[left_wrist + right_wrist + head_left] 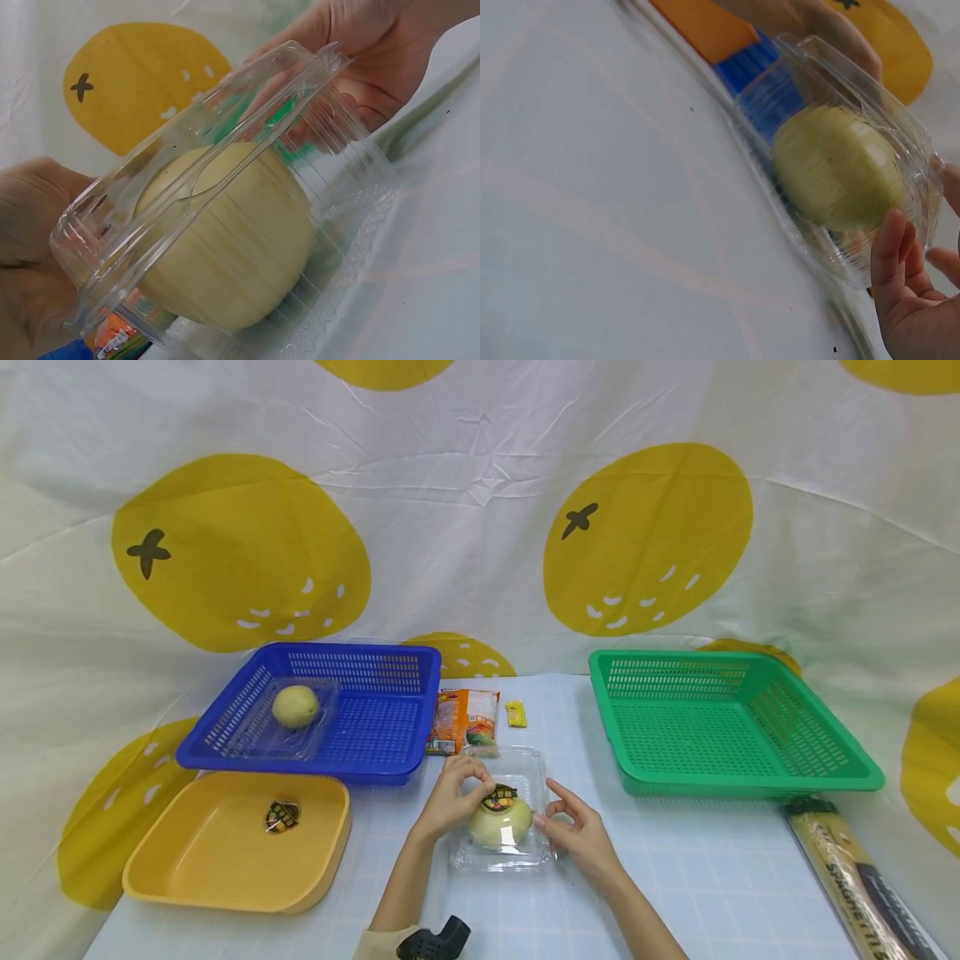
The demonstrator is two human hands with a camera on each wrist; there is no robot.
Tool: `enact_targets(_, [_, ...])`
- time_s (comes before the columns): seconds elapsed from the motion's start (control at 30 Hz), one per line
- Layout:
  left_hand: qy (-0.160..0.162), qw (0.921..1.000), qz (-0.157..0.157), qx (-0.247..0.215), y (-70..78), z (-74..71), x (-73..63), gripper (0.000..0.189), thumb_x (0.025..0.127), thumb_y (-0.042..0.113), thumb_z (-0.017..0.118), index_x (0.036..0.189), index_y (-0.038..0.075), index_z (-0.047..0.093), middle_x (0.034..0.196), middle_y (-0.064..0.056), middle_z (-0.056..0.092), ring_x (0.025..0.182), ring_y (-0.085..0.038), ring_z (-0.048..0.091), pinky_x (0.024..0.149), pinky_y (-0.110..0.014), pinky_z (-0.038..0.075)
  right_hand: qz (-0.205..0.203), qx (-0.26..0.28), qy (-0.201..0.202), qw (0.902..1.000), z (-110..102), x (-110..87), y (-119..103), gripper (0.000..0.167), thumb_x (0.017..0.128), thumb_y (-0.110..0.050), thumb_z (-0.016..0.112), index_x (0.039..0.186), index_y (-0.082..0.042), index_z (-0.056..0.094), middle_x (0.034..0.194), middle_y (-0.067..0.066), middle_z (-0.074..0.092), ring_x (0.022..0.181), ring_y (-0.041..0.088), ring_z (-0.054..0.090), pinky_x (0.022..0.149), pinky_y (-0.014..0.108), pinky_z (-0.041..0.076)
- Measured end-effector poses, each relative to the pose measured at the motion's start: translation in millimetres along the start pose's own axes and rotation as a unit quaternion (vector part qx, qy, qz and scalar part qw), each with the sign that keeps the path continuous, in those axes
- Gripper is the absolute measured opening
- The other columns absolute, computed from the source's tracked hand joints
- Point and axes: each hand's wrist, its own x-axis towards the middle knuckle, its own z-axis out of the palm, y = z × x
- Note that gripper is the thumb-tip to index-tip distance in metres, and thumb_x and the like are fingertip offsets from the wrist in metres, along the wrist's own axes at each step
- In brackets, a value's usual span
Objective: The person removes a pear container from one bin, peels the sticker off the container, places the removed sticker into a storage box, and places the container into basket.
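A clear plastic clamshell box [536, 768] with its lid down stands on the table, holding a round pale yellow-green fruit [225, 232] whose kind I cannot tell. Over the fruit, at the lid's top, is a dark round sticker [499, 797] with a printed band. My left hand [455, 795] pinches the sticker's left edge between thumb and bent forefinger, as far as the head view shows. On the box's right side, my right hand [576, 835] touches the plastic with its thumb, the fingers loosely extended. The left hand's fingertips are hidden in the left wrist view.
Back left, a blue basket [375, 768] holds another clear box [258, 735] with a similar fruit. A yellow tub [210, 843] contains another sticker [282, 817]. Behind the box lie an orange packet [468, 714] and a small yellow sachet [516, 713]. A green basket [750, 781] and spaghetti pack [851, 885] sit right.
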Motion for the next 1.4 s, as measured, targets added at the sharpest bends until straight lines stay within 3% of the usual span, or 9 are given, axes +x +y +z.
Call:
enact_targets(0.4, [-0.009, 0.9997, -0.008, -0.019, -1.9, -2.3, -1.2, 0.008, 0.083, 0.001, 0.065, 0.076, 0.005, 0.062, 0.097, -0.005, 0.06, 0.111, -0.023, 0.041, 0.102, -0.052, 0.026, -0.004, -0.001, -0.001, 1.0, 0.4, -0.3, -0.4, 0.067, 0.081, -0.003, 0.07, 0.141, -0.006, 0.04, 0.094, 0.007, 0.049, 0.056, 0.006, 0.05, 0.053, 0.019, 0.046])
enact_targets(0.63, [-0.003, 0.9997, -0.018, -0.017, -0.8, -1.2, -1.0, 0.008, 0.081, -0.006, 0.063, 0.076, -0.001, 0.061, 0.098, -0.016, 0.06, 0.109, -0.029, 0.042, 0.099, -0.05, 0.027, -0.007, -0.003, -0.001, 1.0, 0.5, -0.5, -0.3, 0.067, 0.081, -0.004, 0.07, 0.141, -0.006, 0.04, 0.094, 0.008, 0.049, 0.055, 0.006, 0.05, 0.053, 0.019, 0.046])
enact_targets(0.87, [-0.012, 0.999, -0.005, -0.042, -4.9, -5.1, -1.1, 0.007, 0.083, 0.001, 0.065, 0.077, 0.002, 0.062, 0.098, -0.008, 0.06, 0.109, -0.023, 0.043, 0.101, -0.049, 0.027, -0.009, -0.003, 0.0, 1.0, 0.4, -0.5, 0.1, 0.067, 0.081, -0.003, 0.07, 0.141, -0.006, 0.041, 0.094, 0.008, 0.049, 0.054, 0.006, 0.05, 0.053, 0.019, 0.046])
enact_targets(1.13, [-0.02, 0.9985, 0.008, -0.05, -5.0, -6.6, -2.3, 0.006, 0.085, 0.001, 0.064, 0.079, 0.0, 0.062, 0.098, -0.009, 0.059, 0.107, -0.022, 0.044, 0.1, -0.045, 0.03, -0.008, -0.001, 0.001, 1.0, -0.2, -0.9, 0.1, 0.067, 0.082, -0.003, 0.07, 0.141, -0.006, 0.04, 0.095, 0.008, 0.049, 0.055, 0.006, 0.05, 0.053, 0.019, 0.046])
enact_targets(1.2, [-0.02, 0.9985, 0.005, -0.05, -2.2, -6.8, -2.6, 0.006, 0.084, -0.002, 0.063, 0.079, -0.002, 0.062, 0.097, -0.012, 0.059, 0.107, -0.024, 0.044, 0.1, -0.045, 0.03, -0.007, 0.0, 0.002, 1.0, -0.5, -0.8, 0.3, 0.067, 0.082, -0.003, 0.07, 0.141, -0.007, 0.04, 0.095, 0.008, 0.049, 0.055, 0.006, 0.049, 0.053, 0.019, 0.046])
enact_targets(1.4, [-0.03, 0.9979, -0.003, -0.056, 25.7, -13.9, -7.3, 0.006, 0.085, -0.006, 0.06, 0.079, -0.008, 0.059, 0.096, -0.017, 0.057, 0.107, -0.03, 0.044, 0.099, -0.046, 0.03, -0.01, 0.001, -0.002, 1.0, -0.1, -0.2, 0.8, 0.067, 0.082, -0.004, 0.07, 0.141, -0.006, 0.04, 0.095, 0.008, 0.049, 0.055, 0.006, 0.049, 0.053, 0.019, 0.046])
